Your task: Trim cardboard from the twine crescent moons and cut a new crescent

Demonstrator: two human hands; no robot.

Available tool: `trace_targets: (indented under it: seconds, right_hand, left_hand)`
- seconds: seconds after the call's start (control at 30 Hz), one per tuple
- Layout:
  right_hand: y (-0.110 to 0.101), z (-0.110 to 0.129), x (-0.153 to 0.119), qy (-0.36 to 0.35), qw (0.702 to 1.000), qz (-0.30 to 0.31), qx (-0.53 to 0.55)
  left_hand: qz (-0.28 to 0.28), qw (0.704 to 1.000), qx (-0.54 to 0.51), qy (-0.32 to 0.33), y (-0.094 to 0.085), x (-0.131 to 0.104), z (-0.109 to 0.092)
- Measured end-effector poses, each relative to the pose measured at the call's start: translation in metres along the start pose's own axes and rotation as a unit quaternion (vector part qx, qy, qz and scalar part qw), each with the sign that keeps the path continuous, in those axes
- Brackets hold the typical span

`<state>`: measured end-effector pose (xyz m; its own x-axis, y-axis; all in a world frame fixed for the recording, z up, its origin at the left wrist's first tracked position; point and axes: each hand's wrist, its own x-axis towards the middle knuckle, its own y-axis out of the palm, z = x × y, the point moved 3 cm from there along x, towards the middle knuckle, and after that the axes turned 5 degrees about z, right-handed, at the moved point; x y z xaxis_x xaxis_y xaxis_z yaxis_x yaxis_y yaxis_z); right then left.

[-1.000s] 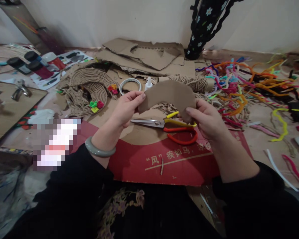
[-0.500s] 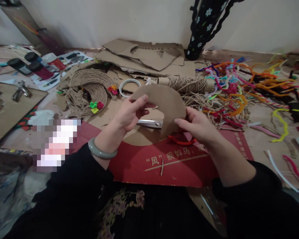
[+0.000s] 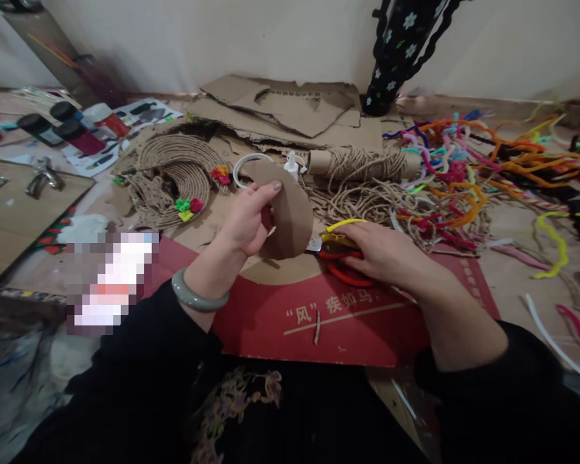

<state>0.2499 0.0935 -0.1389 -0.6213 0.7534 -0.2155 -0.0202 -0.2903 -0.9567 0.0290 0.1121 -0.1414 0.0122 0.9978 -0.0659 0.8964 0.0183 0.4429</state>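
The left hand [image 3: 252,222] pinched a curved cardboard piece [image 3: 291,216] between thumb and fingers, in front of the blades of the scissors [image 3: 332,256] and hiding most of them. The right hand [image 3: 391,254] touched the scissors' handles, fingers bent over them; whether these had closed, I could not tell. Beyond the scissors were a glue bottle [image 3: 292,167] and a twine-wound tube [image 3: 367,165]; pipe cleaners [image 3: 505,154] lay to their right.

Room over red cardboard [image 3: 261,325], twine [image 3: 360,201] blocking beyond
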Motion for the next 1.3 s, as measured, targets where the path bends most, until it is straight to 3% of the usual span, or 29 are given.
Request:
trace_targets:
  seconds: [0.1, 0.2, 0.3, 0.37, 0.4, 0.67, 0.87, 1.07, 1.3]
  right_hand:
    - [-0.004, 0.003, -0.001, -0.003, 0.997, -0.043, 0.058]
    - [-0.01, -0.003, -0.003, 0.048, 0.975, -0.135, 0.17]
    - [-0.011, -0.012, -0.005, 0.083, 0.903, -0.24, 0.347]
    - [-0.01, -0.014, -0.007, 0.066, 0.857, -0.274, 0.431]
    - [-0.009, -0.013, -0.008, 0.054, 0.85, -0.278, 0.444]
    - [-0.014, 0.002, -0.013, -0.011, 0.926, -0.261, 0.272]
    - [-0.017, 0.002, -0.011, -0.029, 0.952, -0.24, 0.19]
    - [-0.014, -0.001, -0.012, -0.017, 0.962, -0.227, 0.15]
    - [-0.014, 0.001, -0.015, -0.043, 0.953, -0.248, 0.167]
  left_hand:
    - [0.005, 1.0, -0.006, 0.023, 0.001, -0.003, -0.003]
    - [0.011, 0.999, -0.001, 0.031, 0.003, -0.005, -0.008]
    - [-0.002, 1.0, 0.006, 0.013, 0.004, -0.006, -0.011]
    - [-0.023, 1.0, -0.003, 0.004, 0.004, -0.007, -0.011]
    - [-0.031, 0.999, -0.011, 0.004, 0.005, -0.007, -0.012]
    - [-0.033, 0.999, -0.009, 0.025, 0.005, -0.011, -0.013]
    - [0.006, 0.998, 0.044, 0.048, 0.003, -0.012, -0.012]
    - [0.006, 0.996, 0.074, 0.046, 0.002, -0.012, -0.01]
    - [0.017, 0.998, 0.044, 0.038, 0.005, -0.015, -0.011]
